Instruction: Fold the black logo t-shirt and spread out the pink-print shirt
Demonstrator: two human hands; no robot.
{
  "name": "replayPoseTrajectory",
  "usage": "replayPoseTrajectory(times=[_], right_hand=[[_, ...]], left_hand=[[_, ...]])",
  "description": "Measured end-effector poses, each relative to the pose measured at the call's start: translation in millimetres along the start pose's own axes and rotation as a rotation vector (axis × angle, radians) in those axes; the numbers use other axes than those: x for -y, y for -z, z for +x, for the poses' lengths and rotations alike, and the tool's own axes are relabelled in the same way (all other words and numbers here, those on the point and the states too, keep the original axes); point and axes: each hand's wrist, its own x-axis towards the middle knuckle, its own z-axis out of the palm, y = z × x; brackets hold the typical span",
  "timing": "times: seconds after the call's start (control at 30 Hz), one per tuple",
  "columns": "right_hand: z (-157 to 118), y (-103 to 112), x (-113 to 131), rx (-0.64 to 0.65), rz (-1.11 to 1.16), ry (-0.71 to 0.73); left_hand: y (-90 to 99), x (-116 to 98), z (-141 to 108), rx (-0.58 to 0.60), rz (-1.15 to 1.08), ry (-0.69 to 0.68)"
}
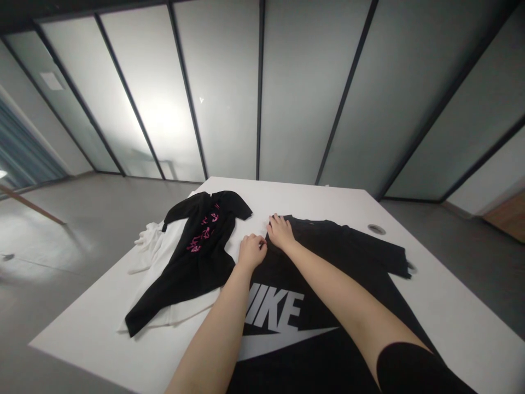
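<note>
A black long-sleeved shirt (328,284) with a large white Nike logo lies spread on the white table (311,201), its sleeve reaching right. My left hand (251,251) is curled at the shirt's upper left edge, and its fingers seem to pinch the cloth. My right hand (281,231) lies on the shirt's top edge, fingers bent over the cloth. To the left lies a black garment with a pink print (205,232), on top of a white garment (150,257). Neither hand touches those two.
A round cable grommet (376,229) is set into the table to the right. Beyond the table's edges is a grey floor, with frosted glass wall panels in dark frames behind. A wooden strip (30,204) shows at the far left.
</note>
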Motion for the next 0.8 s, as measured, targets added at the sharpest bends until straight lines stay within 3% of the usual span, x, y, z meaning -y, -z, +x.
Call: replayPoseTrajectory(times=[0.23, 0.37, 0.6, 0.7, 0.8], right_hand=[[-41.6, 11.9, -19.8, 0.085, 0.008, 0.054], [-91.6, 16.2, -23.9, 0.061, 0.034, -0.016], [-182.6, 6.7, -26.1, 0.129, -0.013, -0.076], [-196.5, 2.0, -27.4, 0.162, -0.030, -0.115], [-193.1, -1.1, -26.4, 0.170, -0.041, -0.133]], left_hand=[[1.5, -0.6, 0.3, 0.004, 0.001, -0.005], [2.8, -1.8, -0.2, -0.001, -0.012, -0.005], [-0.3, 1.8, 2.9, -0.028, -0.064, 0.011], [-4.0, 5.7, 5.4, -0.037, -0.110, 0.016], [-5.8, 9.5, 7.3, -0.044, -0.178, 0.015]])
